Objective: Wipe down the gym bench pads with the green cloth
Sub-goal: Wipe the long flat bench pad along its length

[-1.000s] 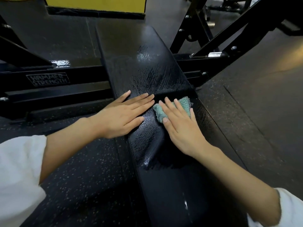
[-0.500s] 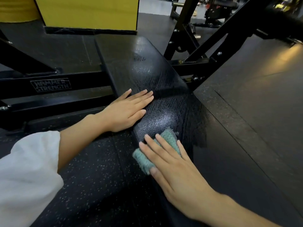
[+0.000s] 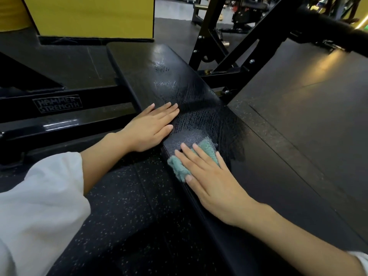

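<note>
A long black bench pad (image 3: 159,76) runs from the far centre toward me, glossy with streaky wet marks. A small green cloth (image 3: 179,169) lies on the pad's near left part. My right hand (image 3: 211,180) lies flat on the cloth with straight fingers, pressing it against the pad; the cloth shows at the fingertips and by the thumb. My left hand (image 3: 151,126) rests flat on the pad's left edge, just beyond the cloth, fingers straight and together, holding nothing.
A black steel frame beam (image 3: 57,105) marked HAMMER STRENGTH lies left of the pad. Angled black uprights (image 3: 239,62) rise on the right. Speckled rubber floor (image 3: 129,206) lies below on the left, and a yellow wall panel (image 3: 95,15) stands behind.
My right hand slid the cloth toward me along the pad, leaving wet streaks beyond it, then held near the pad's left edge. The left hand stayed flat on the pad. The view tilted upward.
</note>
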Demonstrator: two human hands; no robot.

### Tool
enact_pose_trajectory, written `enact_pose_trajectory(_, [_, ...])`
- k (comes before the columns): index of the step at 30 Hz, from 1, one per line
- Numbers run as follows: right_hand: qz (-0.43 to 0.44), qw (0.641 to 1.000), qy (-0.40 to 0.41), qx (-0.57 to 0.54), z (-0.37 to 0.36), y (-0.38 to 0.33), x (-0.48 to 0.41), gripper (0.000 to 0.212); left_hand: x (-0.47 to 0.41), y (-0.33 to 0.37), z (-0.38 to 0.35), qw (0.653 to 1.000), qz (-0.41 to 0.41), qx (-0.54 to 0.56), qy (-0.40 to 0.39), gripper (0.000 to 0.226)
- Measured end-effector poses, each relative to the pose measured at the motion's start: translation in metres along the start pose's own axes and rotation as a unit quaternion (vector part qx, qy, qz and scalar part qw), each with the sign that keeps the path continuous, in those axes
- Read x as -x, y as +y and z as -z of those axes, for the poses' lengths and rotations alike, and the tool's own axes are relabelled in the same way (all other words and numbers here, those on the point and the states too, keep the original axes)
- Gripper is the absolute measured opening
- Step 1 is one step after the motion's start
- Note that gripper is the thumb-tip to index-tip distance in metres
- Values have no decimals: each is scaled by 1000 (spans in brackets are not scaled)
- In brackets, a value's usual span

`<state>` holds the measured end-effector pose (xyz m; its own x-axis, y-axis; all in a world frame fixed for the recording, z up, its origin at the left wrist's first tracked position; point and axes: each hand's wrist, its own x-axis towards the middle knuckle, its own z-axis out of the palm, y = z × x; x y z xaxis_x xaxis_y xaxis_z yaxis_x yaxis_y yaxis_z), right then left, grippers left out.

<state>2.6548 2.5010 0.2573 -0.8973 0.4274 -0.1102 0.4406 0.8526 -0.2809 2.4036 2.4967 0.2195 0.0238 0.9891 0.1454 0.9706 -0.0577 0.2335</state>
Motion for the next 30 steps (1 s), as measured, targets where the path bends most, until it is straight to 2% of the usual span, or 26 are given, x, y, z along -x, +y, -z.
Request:
enact_pose_trajectory(3, [-8,1000,-15,-1,-5,4,44,56,5,6,0,1000,-4,-5,-4,80])
enact_pose_trajectory(8, [-33,999,12,-3,-14,5,81,51,18,28,-4,999,-31,-6,-6,76])
enact_pose_trajectory(13, [-51,999,-2,-8,-3,14,52,55,27,52,-8,998,-56,1,-4,71])
enact_pose_trajectory(16, [-75,997,31,6,3,33,19,59,27,58,-9,999,-53,8,-9,72])
enact_pose_trajectory(20, [-131,990,47,-5,16,75,-30,49,25,57,-9,999,-42,0,-20,72])
enact_pose_trajectory(24, [-179,982,67,-7,27,109,-68,49,23,56,-9,999,-44,-9,-27,71])
enact_pose_trajectory(30, [-182,981,63,-13,26,99,-56,50,23,55,-9,999,-41,-15,-23,71])
